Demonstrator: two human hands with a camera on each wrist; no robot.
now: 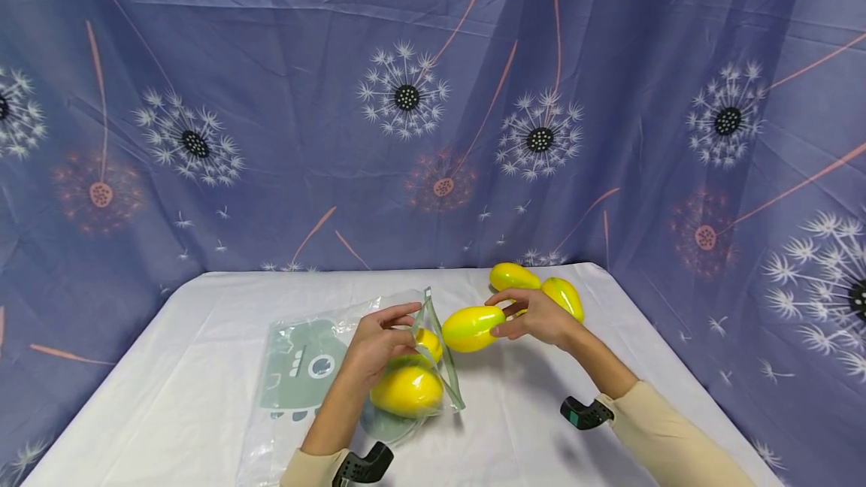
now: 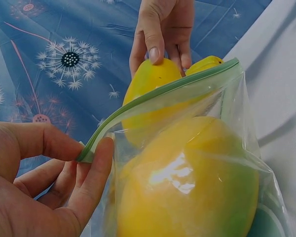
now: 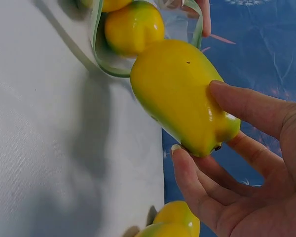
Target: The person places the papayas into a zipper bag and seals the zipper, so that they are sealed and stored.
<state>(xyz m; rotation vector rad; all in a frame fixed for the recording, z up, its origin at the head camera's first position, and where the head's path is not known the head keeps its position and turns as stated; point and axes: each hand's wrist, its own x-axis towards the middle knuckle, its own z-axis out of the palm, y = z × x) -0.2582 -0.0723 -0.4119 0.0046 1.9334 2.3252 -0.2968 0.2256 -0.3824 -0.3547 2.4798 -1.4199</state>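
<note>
In the head view my right hand [image 1: 534, 314] holds a glossy yellow-green, papaya-like fruit [image 1: 473, 328] by its stem end. Thumb and fingertips grip the ribbed end in the right wrist view, and the fruit's rounded end [image 3: 163, 74] points at the mouth of a clear zip bag. My left hand [image 1: 379, 344] pinches the green zip rim [image 2: 158, 96] of that bag, whose mouth gapes toward the right. Inside the bag lie two similar yellow fruits, the nearer one [image 1: 408, 391] large and plainly seen through the plastic, the other [image 1: 429, 343] close to the opening.
Two more yellow fruits, one [image 1: 513, 276] behind my right hand and one [image 1: 564, 297] beside it, lie near the table's back right. The bag's printed green cartoon panel [image 1: 298, 367] spreads leftward over the white tablecloth [image 1: 169, 389]. A blue dandelion curtain [image 1: 304, 96] hangs behind.
</note>
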